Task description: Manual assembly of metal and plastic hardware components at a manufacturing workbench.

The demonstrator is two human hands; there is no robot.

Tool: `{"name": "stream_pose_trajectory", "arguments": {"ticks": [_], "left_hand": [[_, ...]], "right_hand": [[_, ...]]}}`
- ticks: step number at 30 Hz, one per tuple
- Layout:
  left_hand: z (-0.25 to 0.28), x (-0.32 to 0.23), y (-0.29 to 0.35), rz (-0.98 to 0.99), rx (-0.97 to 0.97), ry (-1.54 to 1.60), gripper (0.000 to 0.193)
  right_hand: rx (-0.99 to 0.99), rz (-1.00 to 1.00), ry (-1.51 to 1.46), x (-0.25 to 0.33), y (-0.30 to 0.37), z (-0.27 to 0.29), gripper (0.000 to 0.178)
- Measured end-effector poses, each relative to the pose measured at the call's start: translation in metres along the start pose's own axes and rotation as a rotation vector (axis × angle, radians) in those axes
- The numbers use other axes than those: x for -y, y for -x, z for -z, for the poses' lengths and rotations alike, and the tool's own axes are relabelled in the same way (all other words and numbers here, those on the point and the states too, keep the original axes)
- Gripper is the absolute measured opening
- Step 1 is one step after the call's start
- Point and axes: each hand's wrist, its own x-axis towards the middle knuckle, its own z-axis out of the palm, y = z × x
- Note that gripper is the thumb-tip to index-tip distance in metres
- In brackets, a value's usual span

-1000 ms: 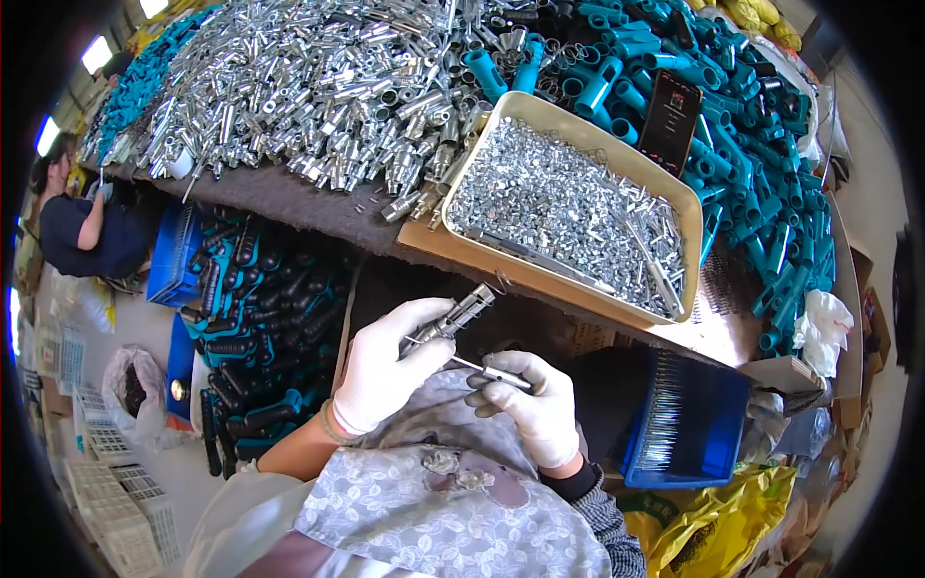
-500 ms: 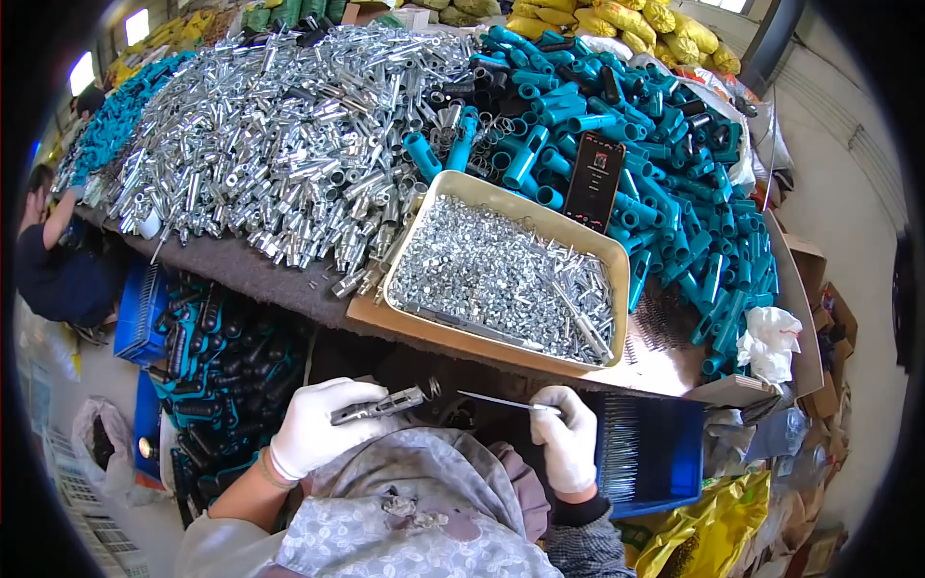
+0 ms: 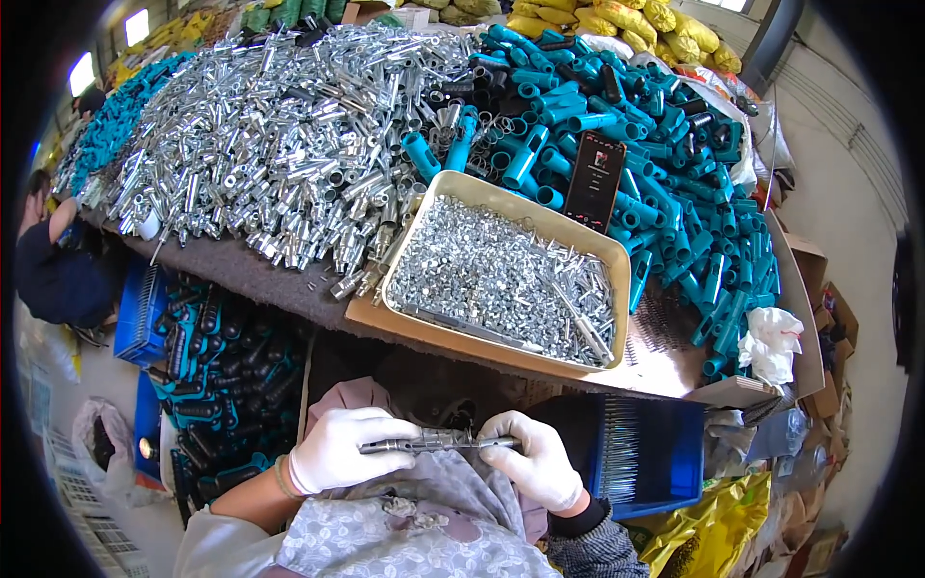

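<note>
White-gloved, my left hand (image 3: 349,451) is closed around a slotted silver metal cylinder (image 3: 393,446), which lies level in front of my apron. My right hand (image 3: 535,462), also gloved, pinches a thin metal rod (image 3: 498,442) in line with the cylinder. The rod's inner end meets the cylinder's right end; how deep it goes cannot be made out. A small coil spring shows indistinctly around the join. Beyond both hands, a cream tray (image 3: 501,362) full of small metal parts stands at the table's near edge.
Silver metal parts (image 3: 260,144) heap the table's left side, teal tubes (image 3: 674,202) the right. A phone (image 3: 594,183) rests on the tubes. Below right is a blue bin (image 3: 679,462) of thin rods; below left, teal-and-black handles (image 3: 226,385). Another person (image 3: 63,265) sits far left.
My right hand has moved left and down, bringing the rod to the cylinder. My left hand has shifted slightly and levelled the cylinder, which was tilted before.
</note>
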Motion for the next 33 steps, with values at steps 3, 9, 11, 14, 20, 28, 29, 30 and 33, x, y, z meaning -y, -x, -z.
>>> {"name": "stream_pose_trajectory", "arguments": {"ticks": [3,9,11,14,20,28,29,30,33], "left_hand": [[0.000,0.002,0.000,-0.037,-0.023,-0.025,0.030],[0.000,0.003,0.000,-0.038,-0.002,0.042,0.030],[-0.001,0.007,-0.002,-0.061,0.006,-0.017,0.030],[0.000,0.008,-0.007,-0.091,-0.028,-0.011,0.030],[-0.007,0.008,-0.006,-0.074,-0.026,0.036,0.028],[-0.022,0.011,-0.002,-0.157,0.001,0.032,0.027],[-0.023,0.012,-0.002,-0.139,0.010,0.019,0.027],[-0.021,0.009,-0.002,-0.080,0.066,0.030,0.029],[-0.024,0.011,-0.005,-0.019,-0.019,0.311,0.032]], "right_hand": [[-0.006,0.019,0.065,0.005,-0.002,0.002,0.021],[0.068,-0.166,-0.039,0.008,-0.002,0.005,0.021],[0.028,-0.016,0.015,0.007,-0.004,0.008,0.018],[0.003,-0.062,0.024,0.012,-0.005,0.009,0.017],[0.042,0.005,0.030,-0.002,-0.006,-0.005,0.020],[0.012,0.229,0.406,-0.013,0.003,-0.032,0.044],[0.001,0.235,0.417,-0.012,0.002,-0.027,0.044],[0.064,0.215,0.408,-0.010,0.000,-0.018,0.045],[0.195,0.273,0.224,0.025,-0.012,0.031,0.033]]}}
